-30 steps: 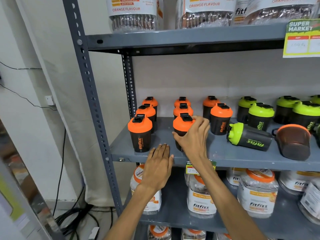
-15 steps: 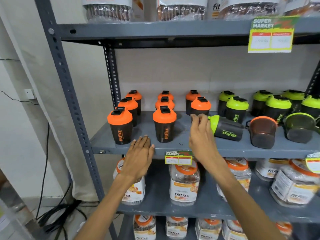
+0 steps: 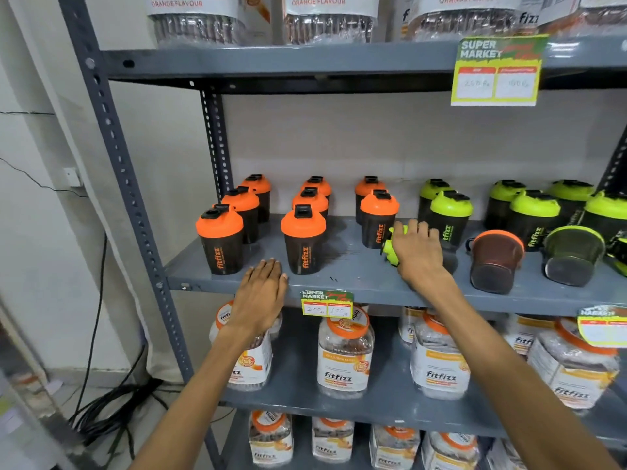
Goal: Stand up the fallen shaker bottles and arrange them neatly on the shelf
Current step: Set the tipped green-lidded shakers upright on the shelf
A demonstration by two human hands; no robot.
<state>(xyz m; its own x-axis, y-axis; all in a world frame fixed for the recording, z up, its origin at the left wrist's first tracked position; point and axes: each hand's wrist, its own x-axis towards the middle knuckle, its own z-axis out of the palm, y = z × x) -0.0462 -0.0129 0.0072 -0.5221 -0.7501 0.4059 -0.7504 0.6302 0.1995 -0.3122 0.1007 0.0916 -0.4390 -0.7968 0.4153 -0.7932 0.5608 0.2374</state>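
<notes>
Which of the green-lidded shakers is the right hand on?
The fallen one, on its side beside the orange-lidded shakers; the right hand covers it. The other green ones stand upright or lie farther right.

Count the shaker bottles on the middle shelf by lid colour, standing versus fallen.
Standing orange-lidded shakers: 8
Standing green-lidded shakers: 6
Fallen orange-lidded shaker: 1
Fallen green-lidded shakers: 2, one under the right hand
Total: 17, with something more cut off at the right edge.

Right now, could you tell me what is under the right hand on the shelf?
The right hand covers a fallen green-lidded shaker bottle lying on the shelf. Only its lid end shows; the dark body is hidden by the hand.
</notes>
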